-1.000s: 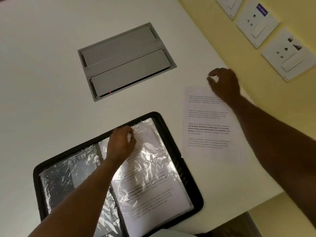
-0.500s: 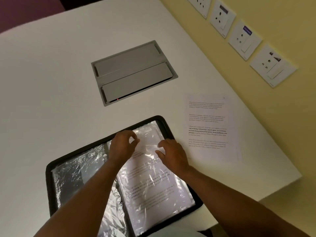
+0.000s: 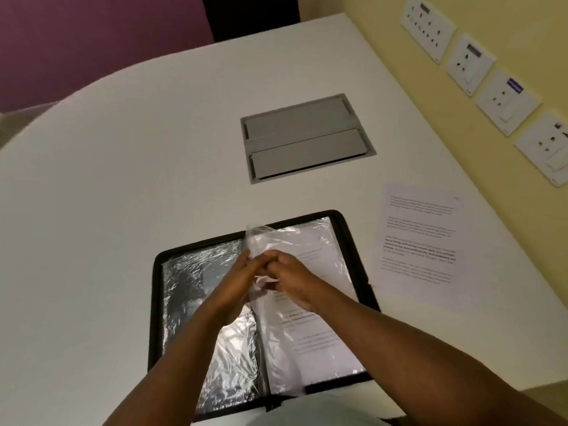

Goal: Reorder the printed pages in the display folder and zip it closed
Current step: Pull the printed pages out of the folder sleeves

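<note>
Display folder open flat on bench, lower centre of frame. Loose printed page on bench just right of folder. Recessed cable box in bench, above folder. Wall sockets, upper right. Both hands over folder's centre.

Your room light dim, warm, from overhead; table evenly lit, shadows soft. Strong glare on folder sleeves, crinkled plastic flaring white. Your hands dark, slightly motion-blurred. Loose page text soft, unreadable. Wide-angle bend curves table edge and sockets toward frame corners. Compression softens detail overall.
</note>
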Available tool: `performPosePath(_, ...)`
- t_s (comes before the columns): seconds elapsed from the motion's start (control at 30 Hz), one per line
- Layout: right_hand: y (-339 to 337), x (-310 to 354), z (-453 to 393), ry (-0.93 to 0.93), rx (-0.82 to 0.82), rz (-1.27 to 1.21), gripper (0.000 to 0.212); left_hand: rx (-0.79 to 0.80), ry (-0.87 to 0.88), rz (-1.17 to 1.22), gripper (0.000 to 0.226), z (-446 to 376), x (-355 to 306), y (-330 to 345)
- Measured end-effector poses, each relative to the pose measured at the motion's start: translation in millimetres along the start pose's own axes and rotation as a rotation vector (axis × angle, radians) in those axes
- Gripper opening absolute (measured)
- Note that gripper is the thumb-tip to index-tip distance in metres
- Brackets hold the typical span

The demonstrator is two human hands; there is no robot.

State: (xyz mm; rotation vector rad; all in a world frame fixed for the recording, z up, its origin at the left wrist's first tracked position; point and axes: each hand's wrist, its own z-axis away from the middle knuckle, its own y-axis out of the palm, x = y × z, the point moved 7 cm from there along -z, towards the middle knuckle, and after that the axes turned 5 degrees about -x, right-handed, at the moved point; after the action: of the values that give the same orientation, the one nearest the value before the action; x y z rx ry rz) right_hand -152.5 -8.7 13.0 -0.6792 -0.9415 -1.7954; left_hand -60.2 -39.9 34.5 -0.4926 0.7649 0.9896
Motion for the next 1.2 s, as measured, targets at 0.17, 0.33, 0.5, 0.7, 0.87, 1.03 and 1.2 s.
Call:
performPosePath(0.17,70.0,-11.9,1.1,0.116,0.198,-0.237,0.043,-0.131,0.026,0.084,0.026,29.4,10.6,-59.6)
performPosePath(0.33,91.4,-26.7,2.3,0.008,0.126,0.239,0.035,-0.356,-0.098,-0.070,0.019,36.0,35.6,-122.9)
performPosePath(0.5,28.9,-38.8,5.4,-0.278,-0.211,0.866,0.036,-0.604,-0.086,-0.253,0.013,24.9,48.9,-183.8)
performPosePath(0.7,-77.1,-53.1,22.9,-0.178,-0.590,1.402,0.065,-0.764,-0.126,-0.678,0.028,14.2,62.6,-210.2)
performPosePath(0.87,-112.5,-54.1,37.4,-0.163,-0.754,1.343,0.066,-0.817,0.129,-0.903,0.061,5.5,49.9,-164.8)
performPosePath(1.03,-115.8,-56.5,34.1,-0.115,-0.774,1.234,0.077,-0.501,0.436,-1.052,0.044,-15.8,44.6,-83.8)
performPosePath(1.2,-122.0,-51.5,28.9,-0.102,-0.826,1.224,0.076,-0.184,0.444,-1.124,0.055,-35.6,48.7,-34.0)
